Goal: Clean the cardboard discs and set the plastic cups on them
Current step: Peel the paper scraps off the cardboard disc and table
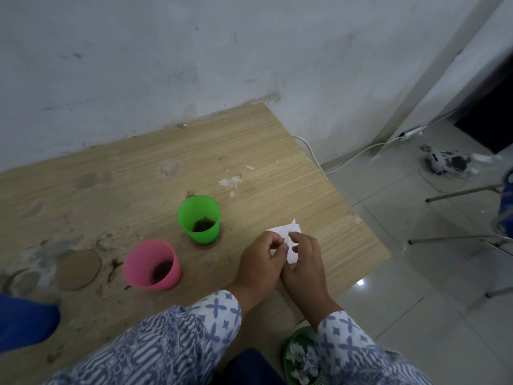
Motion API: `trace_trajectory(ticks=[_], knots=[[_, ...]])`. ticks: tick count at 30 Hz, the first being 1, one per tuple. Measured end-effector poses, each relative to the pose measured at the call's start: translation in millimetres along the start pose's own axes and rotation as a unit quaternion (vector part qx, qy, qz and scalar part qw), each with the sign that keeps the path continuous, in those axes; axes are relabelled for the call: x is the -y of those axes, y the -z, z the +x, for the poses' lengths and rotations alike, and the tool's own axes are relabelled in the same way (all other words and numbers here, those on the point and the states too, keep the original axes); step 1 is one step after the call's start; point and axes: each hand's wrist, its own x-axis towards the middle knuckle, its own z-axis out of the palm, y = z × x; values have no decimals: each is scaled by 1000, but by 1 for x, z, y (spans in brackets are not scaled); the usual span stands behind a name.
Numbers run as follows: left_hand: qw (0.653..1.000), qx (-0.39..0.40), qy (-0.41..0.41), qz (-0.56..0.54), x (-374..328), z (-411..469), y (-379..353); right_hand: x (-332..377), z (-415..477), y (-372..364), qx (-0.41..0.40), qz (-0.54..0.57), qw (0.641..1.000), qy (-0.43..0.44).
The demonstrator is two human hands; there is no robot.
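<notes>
Both hands hold a small white tissue (288, 234) above the right part of the wooden table (249, 151). My left hand (261, 262) pinches its left edge and my right hand (304, 262) pinches its right side. A green plastic cup (199, 219) stands upright on a cardboard disc whose edge (206, 243) peeks out beneath it. A pink plastic cup (152, 265) stands upright to its front left; dark residue lies in both. A bare brown cardboard disc (78, 269) lies left of the pink cup.
The table top is stained and dusty, most at the front left. A blue object (25, 323) sits at the front left edge. A green basket (301, 357) with crumpled tissues stands below the table's front. Chair legs (455, 240) and cables (361, 154) occupy the tiled floor at right.
</notes>
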Motion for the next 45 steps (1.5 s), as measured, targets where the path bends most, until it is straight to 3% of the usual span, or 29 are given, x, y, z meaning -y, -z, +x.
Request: trace_trajectory(ticks=[8, 14, 22, 31, 35, 41, 45], knots=[[997, 28, -68, -9, 3, -42, 42, 36, -43, -13, -29, 16, 999, 1], [994, 58, -89, 11, 17, -84, 99, 73, -87, -38, -22, 77, 995, -54], [1000, 6, -19, -10, 47, -139, 183, 134, -139, -101, 7, 107, 994, -1], [988, -81, 96, -94, 76, -150, 242, 174, -137, -163, 86, 82, 987, 107], [987, -84, 113, -78, 82, -145, 254, 177, -129, -180, 129, 58, 982, 124], [986, -96, 125, -63, 96, -132, 259, 187, -110, -193, 122, 10, 979, 161], [990, -63, 115, -57, 108, -132, 257, 184, -101, -207, 150, -41, 975, 157]])
